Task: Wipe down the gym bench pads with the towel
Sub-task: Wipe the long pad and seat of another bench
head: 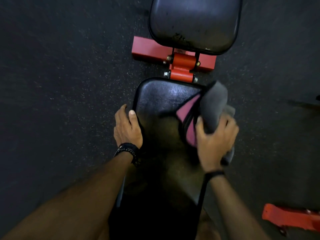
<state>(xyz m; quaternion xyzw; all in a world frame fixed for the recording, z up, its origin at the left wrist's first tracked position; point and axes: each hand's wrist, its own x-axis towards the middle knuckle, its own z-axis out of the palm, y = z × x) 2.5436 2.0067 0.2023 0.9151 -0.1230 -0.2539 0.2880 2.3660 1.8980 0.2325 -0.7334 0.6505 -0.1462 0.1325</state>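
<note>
A long black bench pad [161,104] runs from the bottom of the view up to the middle. Its far end shines. A second, wider black pad [194,23] lies beyond it, scuffed near its close edge. My right hand [214,141] grips a grey towel [214,104] with pink and black trim at the long pad's right edge; the towel is bunched and blurred. My left hand [127,127] grips the pad's left edge, thumb on top, fingers down the side.
A red steel frame with a hinge and bolts [181,64] joins the two pads. Another red frame foot [290,219] lies on the floor at the lower right. Dark speckled rubber flooring [60,84] surrounds the bench.
</note>
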